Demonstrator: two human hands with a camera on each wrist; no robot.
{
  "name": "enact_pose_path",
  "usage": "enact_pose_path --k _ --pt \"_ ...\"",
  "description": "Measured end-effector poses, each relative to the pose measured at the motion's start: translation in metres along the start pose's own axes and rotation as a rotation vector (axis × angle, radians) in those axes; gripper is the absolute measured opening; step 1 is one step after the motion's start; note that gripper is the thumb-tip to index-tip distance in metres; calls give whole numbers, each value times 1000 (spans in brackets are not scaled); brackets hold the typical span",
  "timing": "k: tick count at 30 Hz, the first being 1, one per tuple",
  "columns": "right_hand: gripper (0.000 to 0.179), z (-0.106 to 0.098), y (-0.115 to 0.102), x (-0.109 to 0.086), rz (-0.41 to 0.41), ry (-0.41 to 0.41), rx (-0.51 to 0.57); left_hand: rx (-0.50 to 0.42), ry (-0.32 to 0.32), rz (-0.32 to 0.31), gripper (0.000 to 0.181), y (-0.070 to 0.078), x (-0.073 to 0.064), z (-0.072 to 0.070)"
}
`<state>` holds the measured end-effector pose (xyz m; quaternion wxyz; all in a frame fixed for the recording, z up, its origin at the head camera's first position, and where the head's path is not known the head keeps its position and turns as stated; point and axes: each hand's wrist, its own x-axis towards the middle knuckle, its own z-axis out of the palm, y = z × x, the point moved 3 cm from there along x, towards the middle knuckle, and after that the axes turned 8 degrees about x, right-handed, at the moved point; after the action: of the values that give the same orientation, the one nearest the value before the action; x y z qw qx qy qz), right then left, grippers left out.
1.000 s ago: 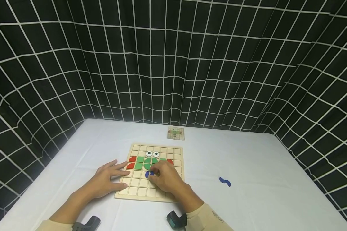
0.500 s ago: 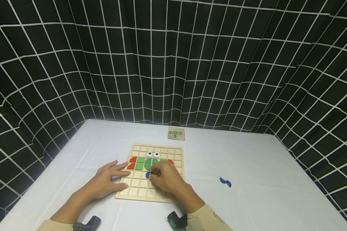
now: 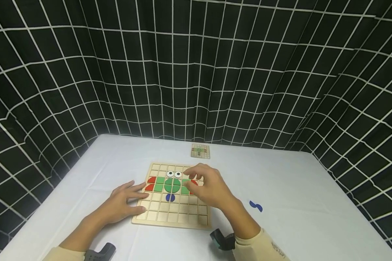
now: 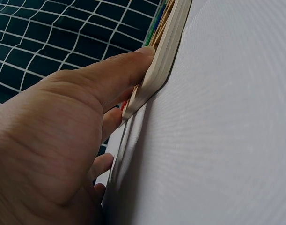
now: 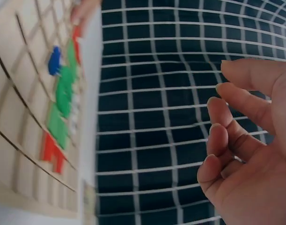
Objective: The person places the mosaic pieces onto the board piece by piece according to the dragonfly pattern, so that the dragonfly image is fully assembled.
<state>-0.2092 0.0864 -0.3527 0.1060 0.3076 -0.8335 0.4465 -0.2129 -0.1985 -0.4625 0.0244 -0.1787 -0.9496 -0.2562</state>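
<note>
On the white table lies a wooden grid board (image 3: 179, 218) with coloured flat pieces set in its cells. Two white eye discs (image 3: 174, 174) sit above a green circle (image 3: 172, 185). Green squares and red quarter-shaped pieces flank the circle, and a blue round shape (image 3: 170, 197) made of two halves lies below it. My left hand (image 3: 122, 203) rests at the board's left edge, thumb and fingertips touching it. Above the board's right side hovers my right hand (image 3: 210, 185), holding nothing, its fingers loosely bent with thumb and forefinger apart; it hides some of the right-hand pieces.
Two blue half-round pieces (image 3: 256, 206) lie on the table to the right of the board. Behind the board is a small pattern card (image 3: 200, 151) with a similar picture. A black curtain (image 3: 196, 72) with white grid lines surrounds the table.
My right hand has let go of the blue piece below the green circle and lifted up and to the right. The whole blue shape now shows. My left hand has stayed in place.
</note>
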Motion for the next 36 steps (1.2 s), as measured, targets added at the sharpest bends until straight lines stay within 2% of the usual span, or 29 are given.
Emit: enact_pose_path --k 8,17,23,29,32,36 --pt "28 -44 -10 -15 -80 50 -47 -11 -6 -13 49 -1 1 1" --pt "37 -87 12 -44 -160 93 -73 -16 -13 -34 50 0 1 2" --pt "41 -110 43 -60 -112 86 -103 -5 -12 -35 50 0 1 0" --pt "42 -122 79 -75 -97 49 -127 -8 -16 -44 50 2 1 -1" --pt "42 -125 93 -83 -39 1 -129 -8 -14 -47 50 2 2 -1" --pt "35 -127 109 -93 73 -80 -77 -5 -17 -51 50 1 1 0"
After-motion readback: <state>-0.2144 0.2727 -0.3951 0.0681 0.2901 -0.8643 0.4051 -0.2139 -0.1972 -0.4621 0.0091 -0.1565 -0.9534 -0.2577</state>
